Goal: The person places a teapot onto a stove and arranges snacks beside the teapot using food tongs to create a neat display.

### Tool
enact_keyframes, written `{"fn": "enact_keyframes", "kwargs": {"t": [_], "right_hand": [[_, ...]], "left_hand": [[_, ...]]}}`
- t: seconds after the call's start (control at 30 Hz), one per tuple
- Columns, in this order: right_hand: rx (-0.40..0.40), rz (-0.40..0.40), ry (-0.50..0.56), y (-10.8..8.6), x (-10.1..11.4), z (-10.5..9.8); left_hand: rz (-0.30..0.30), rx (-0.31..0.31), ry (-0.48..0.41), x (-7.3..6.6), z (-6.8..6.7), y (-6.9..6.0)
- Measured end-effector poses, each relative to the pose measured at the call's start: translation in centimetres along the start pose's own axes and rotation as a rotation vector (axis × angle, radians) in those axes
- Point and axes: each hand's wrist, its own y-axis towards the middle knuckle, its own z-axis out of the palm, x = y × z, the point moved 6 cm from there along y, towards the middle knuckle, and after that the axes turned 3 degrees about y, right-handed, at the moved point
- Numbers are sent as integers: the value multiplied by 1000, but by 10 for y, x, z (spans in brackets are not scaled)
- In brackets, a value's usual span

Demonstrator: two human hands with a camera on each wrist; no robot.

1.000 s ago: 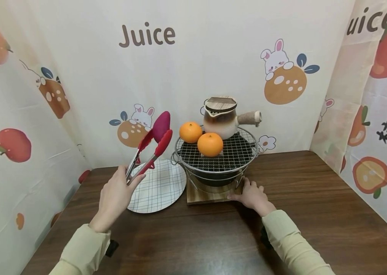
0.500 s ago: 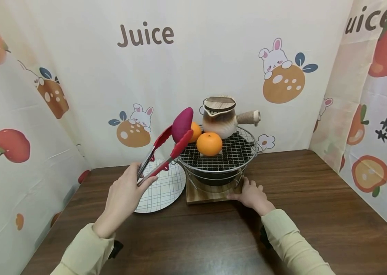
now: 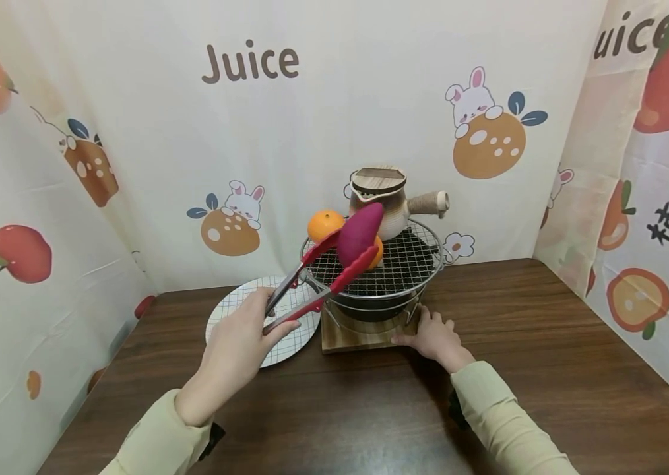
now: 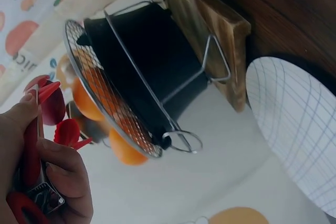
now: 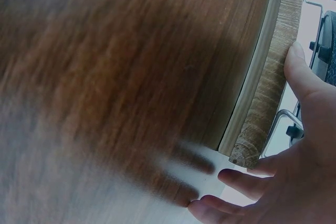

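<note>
My left hand (image 3: 236,343) grips a pair of red-tipped tongs (image 3: 295,310). Between the tong tips is a purple sweet potato (image 3: 360,234), raised over the left part of a round grill (image 3: 400,270). One orange (image 3: 325,225) stays visible on the mesh, and another (image 4: 86,99) is mostly covered by the sweet potato in the head view. Behind them stands a clay teapot (image 3: 394,221) with a wooden lid. With thumb and index finger, my right hand (image 3: 435,340) holds the right front corner of the wooden board (image 3: 358,340) under the grill; its other fingers spread over the tabletop.
A white checked plate (image 3: 227,307) lies left of the grill, partly beneath my left hand. The teapot's wrapped handle (image 3: 426,203) sticks out to the right. Wire loops (image 4: 186,141) project from the grill's rim. Printed curtains (image 3: 370,119) enclose the brown table (image 3: 346,415).
My left hand has carried the tongs and sweet potato rightward, from above the plate to over the grill, in front of the nearer orange. My right hand has stayed at the board.
</note>
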Motion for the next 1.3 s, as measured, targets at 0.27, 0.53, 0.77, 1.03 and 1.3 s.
{"fn": "enact_keyframes", "kwargs": {"t": [0.27, 0.53, 0.77, 1.03, 1.3], "right_hand": [[8, 1, 0, -1, 0, 0], [21, -4, -1, 0, -1, 1], [20, -12, -1, 0, 0, 1], [23, -6, 3, 0, 1, 0], [17, -9, 1, 0, -1, 1]], "left_hand": [[81, -23, 60, -19, 5, -4], [171, -85, 141, -33, 6, 0], [184, -68, 161, -38, 8, 3], [185, -82, 146, -38, 7, 3], [140, -102, 70, -31, 3, 0]]}}
